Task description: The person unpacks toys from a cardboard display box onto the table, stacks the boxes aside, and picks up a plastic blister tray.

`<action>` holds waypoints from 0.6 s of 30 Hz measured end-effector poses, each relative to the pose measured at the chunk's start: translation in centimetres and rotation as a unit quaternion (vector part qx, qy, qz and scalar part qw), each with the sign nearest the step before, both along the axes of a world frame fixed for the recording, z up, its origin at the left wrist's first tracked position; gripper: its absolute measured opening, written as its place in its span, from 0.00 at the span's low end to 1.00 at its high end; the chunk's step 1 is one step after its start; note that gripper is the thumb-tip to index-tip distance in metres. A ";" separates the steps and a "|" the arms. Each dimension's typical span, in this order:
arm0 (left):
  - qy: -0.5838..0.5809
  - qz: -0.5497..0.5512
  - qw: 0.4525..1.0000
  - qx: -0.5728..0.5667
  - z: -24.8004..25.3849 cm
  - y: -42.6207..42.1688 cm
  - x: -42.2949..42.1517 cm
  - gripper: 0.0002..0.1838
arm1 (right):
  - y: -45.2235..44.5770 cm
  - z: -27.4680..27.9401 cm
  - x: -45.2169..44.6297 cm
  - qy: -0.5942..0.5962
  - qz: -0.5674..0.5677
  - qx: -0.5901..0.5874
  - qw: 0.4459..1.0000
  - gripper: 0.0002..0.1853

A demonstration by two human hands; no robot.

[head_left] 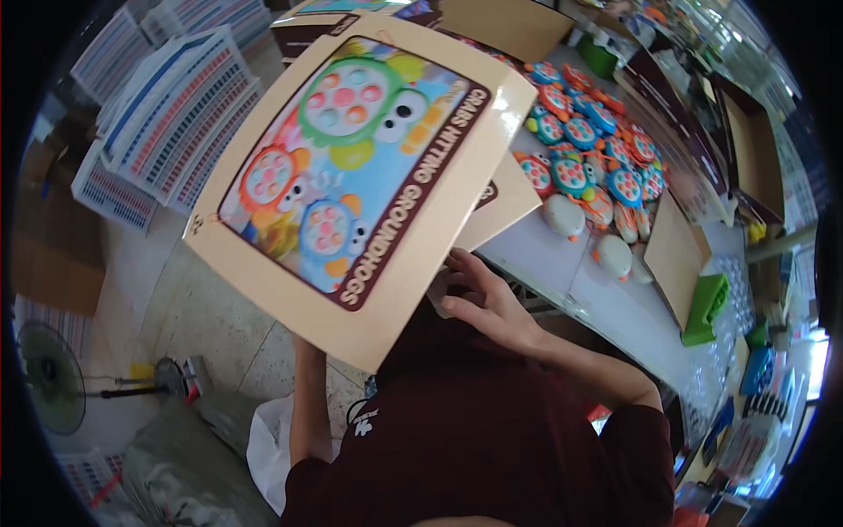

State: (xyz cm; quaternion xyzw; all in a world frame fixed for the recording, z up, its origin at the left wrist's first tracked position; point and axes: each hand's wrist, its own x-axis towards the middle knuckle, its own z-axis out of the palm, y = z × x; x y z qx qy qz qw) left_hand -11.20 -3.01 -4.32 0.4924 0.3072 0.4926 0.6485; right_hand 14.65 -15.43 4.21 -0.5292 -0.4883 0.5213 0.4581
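A large beige toy box (351,176) with a picture of crab toys and the words "Crabs Hitting Groundhogs" fills the upper middle, tilted close to the camera. My left forearm (309,395) runs up behind this box. The box hides my left hand and its fingers, and it appears to rest in that hand. Just beyond the box's lower right edge is my right hand (483,303), with thumb and fingers apart and slightly bent. A greyish patch beside the thumb is too dim to make out. Another beige box panel (505,206) shows partly behind the box.
Several colourful crab toys (580,132) lie piled on the white table (562,272), near a white egg-shaped toy (613,255). An open box (746,140) stands at the right. Stacked plastic crates (176,114), a fan (53,378) and a grey sack (189,465) occupy the left side.
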 end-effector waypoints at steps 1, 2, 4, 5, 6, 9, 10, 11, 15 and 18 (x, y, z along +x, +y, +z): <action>0.000 -0.008 1.000 -0.002 -0.3 0.0 0.5 0.29 | -0.1 0.3 0.5 -0.013 -0.009 0.007 1.000 0.36; 0.005 -0.017 1.000 -0.006 -0.3 0.7 1.1 0.29 | -0.1 0.8 0.9 -0.012 -0.014 0.005 1.000 0.36; 0.016 -0.032 0.999 -0.010 -0.3 2.1 0.7 0.29 | -0.3 1.6 1.7 0.022 -0.058 -0.031 0.998 0.30; 0.021 -0.039 0.999 -0.011 -0.2 2.5 1.3 0.28 | -0.2 0.8 2.4 0.023 -0.094 -0.002 0.995 0.23; 0.025 -0.045 0.999 -0.011 0.0 3.5 1.1 0.28 | -0.2 0.8 3.2 0.024 -0.096 0.000 0.995 0.23; 0.036 -0.061 0.997 -0.014 0.1 4.6 0.4 0.28 | 0.5 1.4 5.6 -0.006 -0.157 0.013 0.987 0.16; 0.040 -0.064 0.997 -0.017 0.1 5.0 0.1 0.28 | 0.7 1.5 6.4 -0.006 -0.156 0.013 0.988 0.16; 0.044 -0.067 0.997 -0.019 0.1 5.1 -0.3 0.28 | 0.9 1.2 8.0 -0.049 -0.184 0.033 0.981 0.16; 0.047 -0.076 0.996 -0.029 -1.7 2.3 -5.3 0.28 | 2.6 -0.2 9.8 -0.163 -0.237 0.055 0.956 0.21; 0.044 -0.077 0.996 -0.023 -2.6 2.5 -4.2 0.27 | 2.1 -1.7 12.0 -0.219 -0.243 0.072 0.942 0.28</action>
